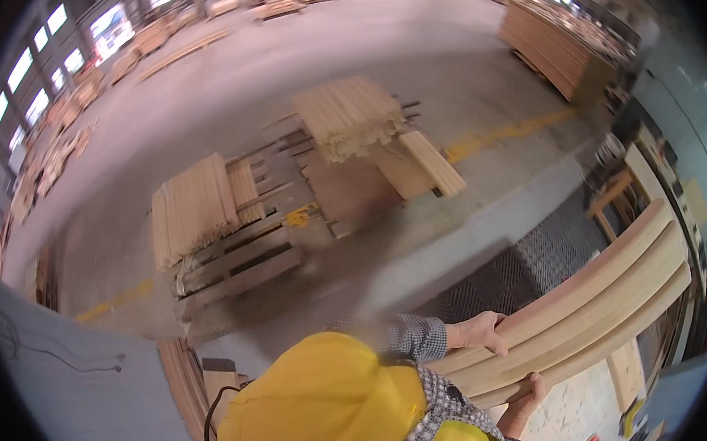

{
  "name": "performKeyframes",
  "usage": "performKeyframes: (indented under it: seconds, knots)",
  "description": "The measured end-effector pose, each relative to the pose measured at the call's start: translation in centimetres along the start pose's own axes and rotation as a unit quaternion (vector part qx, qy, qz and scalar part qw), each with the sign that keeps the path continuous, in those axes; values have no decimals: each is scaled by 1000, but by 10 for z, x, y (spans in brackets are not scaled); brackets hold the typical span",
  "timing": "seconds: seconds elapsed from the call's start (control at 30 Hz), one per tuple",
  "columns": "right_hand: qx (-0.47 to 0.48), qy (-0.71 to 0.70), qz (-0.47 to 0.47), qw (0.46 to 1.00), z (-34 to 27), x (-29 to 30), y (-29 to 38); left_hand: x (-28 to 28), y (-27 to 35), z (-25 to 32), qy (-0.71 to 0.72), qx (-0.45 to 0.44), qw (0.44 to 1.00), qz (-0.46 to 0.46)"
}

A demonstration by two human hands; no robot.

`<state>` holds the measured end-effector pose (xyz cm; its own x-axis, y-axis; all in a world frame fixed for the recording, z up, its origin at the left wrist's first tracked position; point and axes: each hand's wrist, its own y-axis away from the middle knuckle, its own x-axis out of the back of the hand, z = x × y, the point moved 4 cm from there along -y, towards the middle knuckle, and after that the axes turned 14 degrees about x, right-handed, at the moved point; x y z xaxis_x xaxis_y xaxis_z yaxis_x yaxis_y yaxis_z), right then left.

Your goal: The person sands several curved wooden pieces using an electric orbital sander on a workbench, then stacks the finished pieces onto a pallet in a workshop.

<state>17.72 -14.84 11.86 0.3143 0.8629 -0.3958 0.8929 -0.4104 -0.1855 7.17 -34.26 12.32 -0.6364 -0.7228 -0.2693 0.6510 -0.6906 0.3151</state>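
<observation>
Three long, smooth pale wooden boards [604, 283] lie side by side in front of me, running from my body towards the right. My left hand [483, 332] grips their far edge, its fingers spread over the top board. At the near edge, my right hand [530, 392] holds the lowest board, thumb up along its side. The boards look curved, partly from the lens. Their near ends are hidden behind my checked sleeve [420, 337] and the yellow garment [317, 401].
Wooden strips [189, 207] are stacked on a pallet [240, 271]; another timber stack [349, 110] stands farther off. Below the boards is a pale worktop [573, 411] with tools. A ribbed dark mat [553, 256] covers the floor. A large board pile [554, 50] stands at upper right.
</observation>
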Motion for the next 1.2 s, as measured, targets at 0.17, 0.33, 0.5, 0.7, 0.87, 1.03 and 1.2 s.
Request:
performKeyframes:
  seconds: [0.17, 0.33, 0.5, 0.7, 0.87, 1.03, 1.2]
  knots:
    - [17, -17, -96, 995, 48, -112, -65, 114, 28, 35, 57, -56, 995, 65]
    - [31, 35, -164, 985, 99, -182, -134, 204, 34, 54, 113, -95, 980, 136]
    - [-9, 18, -247, 969, 145, -246, -204, 272, 8, 55, 150, -117, 961, 199]
    - [-76, -16, -253, 964, 225, -299, -313, 362, -66, 74, 171, -130, 940, 265]
    - [-161, -68, -275, 945, 267, -340, -424, 425, -131, 119, 169, -112, 929, 310]
    - [-168, -30, -324, 931, 287, -381, -507, 473, -179, 160, 161, -64, 913, 369]
    - [-172, 11, -346, 922, 330, -409, -576, 529, -227, 173, 188, -88, 901, 381]
